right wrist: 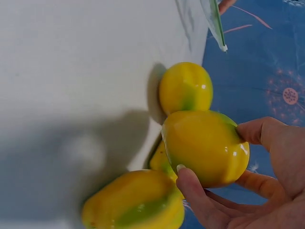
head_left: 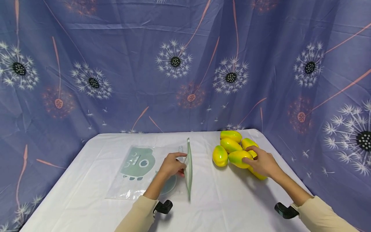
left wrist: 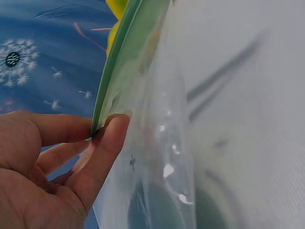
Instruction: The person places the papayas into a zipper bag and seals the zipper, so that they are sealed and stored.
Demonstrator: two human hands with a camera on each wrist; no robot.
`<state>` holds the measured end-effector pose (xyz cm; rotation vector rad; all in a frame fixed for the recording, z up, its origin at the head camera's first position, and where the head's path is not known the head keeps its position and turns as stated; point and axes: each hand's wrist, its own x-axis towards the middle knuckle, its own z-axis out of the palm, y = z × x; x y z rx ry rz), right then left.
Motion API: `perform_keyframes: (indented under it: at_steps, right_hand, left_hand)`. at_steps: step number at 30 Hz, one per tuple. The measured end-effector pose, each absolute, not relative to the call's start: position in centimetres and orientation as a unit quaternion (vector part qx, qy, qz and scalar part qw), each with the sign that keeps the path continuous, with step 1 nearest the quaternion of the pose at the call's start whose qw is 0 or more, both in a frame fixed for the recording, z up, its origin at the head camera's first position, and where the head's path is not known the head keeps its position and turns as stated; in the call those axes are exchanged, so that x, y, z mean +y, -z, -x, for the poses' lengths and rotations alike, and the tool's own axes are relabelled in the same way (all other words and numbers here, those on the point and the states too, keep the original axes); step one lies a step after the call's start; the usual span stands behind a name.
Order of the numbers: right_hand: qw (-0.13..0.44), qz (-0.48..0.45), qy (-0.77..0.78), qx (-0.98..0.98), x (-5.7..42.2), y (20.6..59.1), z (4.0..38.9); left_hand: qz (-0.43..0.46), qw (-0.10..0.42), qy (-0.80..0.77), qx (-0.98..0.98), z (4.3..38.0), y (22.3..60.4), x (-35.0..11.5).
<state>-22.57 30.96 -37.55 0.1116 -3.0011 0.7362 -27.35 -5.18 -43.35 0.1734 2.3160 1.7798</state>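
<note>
My left hand (head_left: 173,165) pinches the green top edge (head_left: 189,174) of a clear plastic zip bag (head_left: 142,164) with a green cartoon print. That edge stands up from the table while the rest of the bag lies flat to the left. In the left wrist view, thumb and fingers hold the green strip (left wrist: 110,71). My right hand (head_left: 264,162) grips a shiny yellow-green mango (head_left: 239,159) between thumb and fingers. The right wrist view shows this mango (right wrist: 205,148) in front of others, including one (right wrist: 186,88) beyond it and one (right wrist: 136,200) nearer.
Several more mangoes, such as one at the left of the pile (head_left: 220,156) and one at the back (head_left: 231,136), lie together on the right side of the white-covered table (head_left: 208,206). A blue dandelion-patterned curtain (head_left: 130,80) surrounds the table's back and sides.
</note>
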Motion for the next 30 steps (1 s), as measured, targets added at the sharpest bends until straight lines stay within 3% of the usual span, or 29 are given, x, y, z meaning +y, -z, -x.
perform_keyframes:
  at_steps: [18, 30]
  right_hand:
    - [0.069, -0.039, -0.301, -0.95, 28.8, 35.3, 24.1]
    - [0.033, -0.06, -0.401, -0.914, 23.8, 33.8, 25.2]
  left_hand:
    - [-0.026, 0.064, -0.661, 0.747, 27.9, 43.2, -6.1]
    - [-0.022, 0.059, -0.691, 0.72, 28.2, 42.8, -6.8]
